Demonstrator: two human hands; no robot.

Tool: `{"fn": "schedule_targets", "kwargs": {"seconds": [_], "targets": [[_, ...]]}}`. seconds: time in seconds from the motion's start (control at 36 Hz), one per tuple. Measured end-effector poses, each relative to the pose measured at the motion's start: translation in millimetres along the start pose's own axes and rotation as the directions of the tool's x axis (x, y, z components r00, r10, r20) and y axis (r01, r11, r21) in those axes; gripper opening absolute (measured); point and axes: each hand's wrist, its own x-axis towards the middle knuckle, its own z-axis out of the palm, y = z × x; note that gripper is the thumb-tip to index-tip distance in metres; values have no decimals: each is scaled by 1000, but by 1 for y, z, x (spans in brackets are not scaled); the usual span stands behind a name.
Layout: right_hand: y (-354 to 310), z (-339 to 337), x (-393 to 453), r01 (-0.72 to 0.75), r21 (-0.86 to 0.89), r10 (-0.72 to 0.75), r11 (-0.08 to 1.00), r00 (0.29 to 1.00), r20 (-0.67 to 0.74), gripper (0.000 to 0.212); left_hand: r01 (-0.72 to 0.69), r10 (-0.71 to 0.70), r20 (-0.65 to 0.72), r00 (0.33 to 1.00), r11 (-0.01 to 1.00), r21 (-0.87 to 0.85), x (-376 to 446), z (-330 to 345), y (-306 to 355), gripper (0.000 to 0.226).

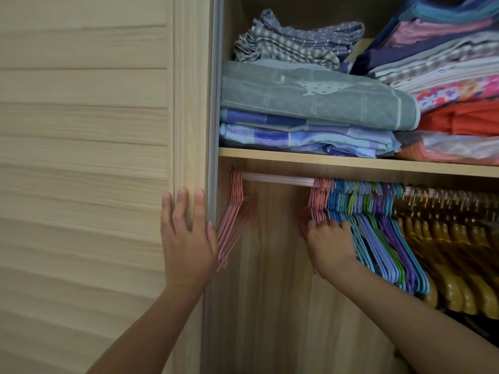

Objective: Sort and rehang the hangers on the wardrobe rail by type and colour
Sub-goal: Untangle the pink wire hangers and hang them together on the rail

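Head view showed the rail (278, 179) under the shelf (324, 159), carrying a small pink bunch (236, 211) at its left end, then a bare gap, then more pink hangers (317, 195), blue, green and purple ones (378, 225), and yellow-brown hangers (453, 238) at the right. The right hand (328, 247) clenched the second pink group's lower parts. The left hand (186, 238) lay flat, fingers released, on the wardrobe door (81, 130).

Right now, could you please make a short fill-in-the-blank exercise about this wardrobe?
1. The left hand rests on the wardrobe ____.
2. The right hand grips ____ hangers.
3. The blue hangers hang from the ____.
4. The folded linens lie on the ____ above.

Missing words: door; pink; rail; shelf
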Motion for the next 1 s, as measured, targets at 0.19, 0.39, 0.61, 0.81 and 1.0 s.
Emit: {"fn": "schedule_targets", "kwargs": {"seconds": [0.19, 0.39, 0.61, 0.81, 1.0], "targets": [[4, -1, -4, -6, 25, 6, 1000, 1000, 21, 46, 2, -2, -8, 1000, 1000, -5, 0, 2, -1, 63], [6, -16, 15, -28, 161, 39, 987, 997, -65, 22, 11, -11, 13, 1000, 1000, -9, 0, 1, 0, 64], [-10, -31, 45, -26, 408, 29, 913, 1000, -2, 29, 2, -3, 15, 1000, 1000, 21, 1, 4, -1, 64], [-33, -17, -41, -81, 669, 13, 739, 994, 107, 29, 75, -77, 93, 993, 997, 21, -1, -8, 14, 65], [-38, 51, -190, -470, 812, -8, 347, 864, 504, 19, 421, -301, 376, 876, 857, -297, -141, -65, 57, 66]]}}
